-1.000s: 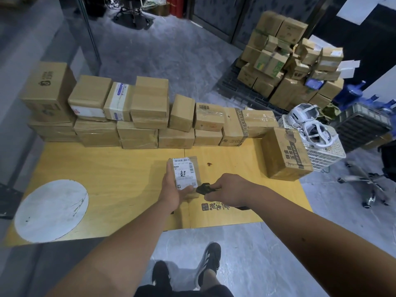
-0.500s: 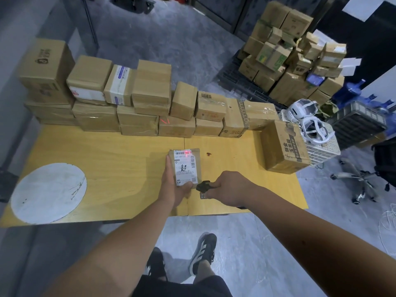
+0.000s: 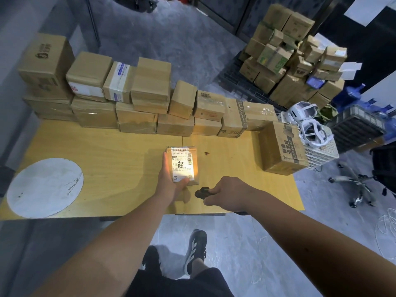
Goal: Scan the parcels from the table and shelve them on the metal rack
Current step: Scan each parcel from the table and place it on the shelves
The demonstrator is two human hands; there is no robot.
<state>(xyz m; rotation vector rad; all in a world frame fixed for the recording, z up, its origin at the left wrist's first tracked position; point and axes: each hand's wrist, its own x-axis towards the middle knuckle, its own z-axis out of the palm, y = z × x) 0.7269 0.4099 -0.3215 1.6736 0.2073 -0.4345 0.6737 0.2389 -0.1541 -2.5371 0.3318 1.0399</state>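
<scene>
Now, parcel (image 3: pixel 182 166): small carton over the bench (image 3: pixel 111 155), label up, a warm patch of light on the label.
Left hand (image 3: pixel 171 181): fingers and thumb curled round the parcel's left and near edges.
Right hand (image 3: pixel 229 195): fingers closed on a black scanner (image 3: pixel 201 192), nose toward the parcel.
Boxes on bench (image 3: pixel 139 99): stacked two high along the far edge.
White basket (image 3: pixel 321 150): beside the bench's right end, holding white headsets (image 3: pixel 308 125).
Pallet pile (image 3: pixel 289 61): more cartons on the floor beyond.

A white disc (image 3: pixel 44 187) lay at the table's near left corner; off its right edge stood a white basket (image 3: pixel 321 152), perhaps holding headsets (image 3: pixel 308 123).
</scene>
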